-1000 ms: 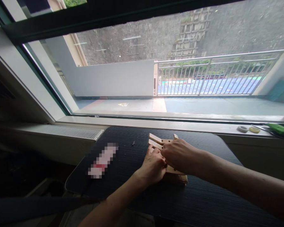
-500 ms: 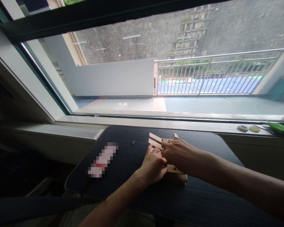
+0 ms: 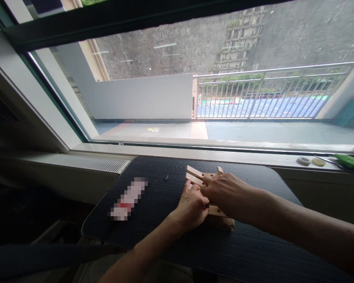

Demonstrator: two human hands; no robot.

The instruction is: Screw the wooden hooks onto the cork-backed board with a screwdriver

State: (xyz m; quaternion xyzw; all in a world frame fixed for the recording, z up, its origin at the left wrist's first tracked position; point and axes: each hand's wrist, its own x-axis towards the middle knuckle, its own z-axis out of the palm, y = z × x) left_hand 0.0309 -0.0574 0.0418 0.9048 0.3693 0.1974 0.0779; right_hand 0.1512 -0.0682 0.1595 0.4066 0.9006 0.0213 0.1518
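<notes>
A light wooden slatted frame with small round holes rests on the dark table. Its pale slats stick out to the left past my hands. My left hand curls around the near part of the frame, its index finger lying along a slat. My right hand is closed over the middle of the slats, against the left one. Its fingertips are hidden, so whatever they pinch cannot be made out. A thin metal piece like a screw lies left of the frame.
The black wood-grain table has rounded corners and stands against the window sill. A blurred-out pinkish packet lies on its left side. Two tape rolls and a green cloth-like item sit on the sill at right.
Both hands keep the same place and grip on the wooden frame. The whole view has shifted very slightly.
</notes>
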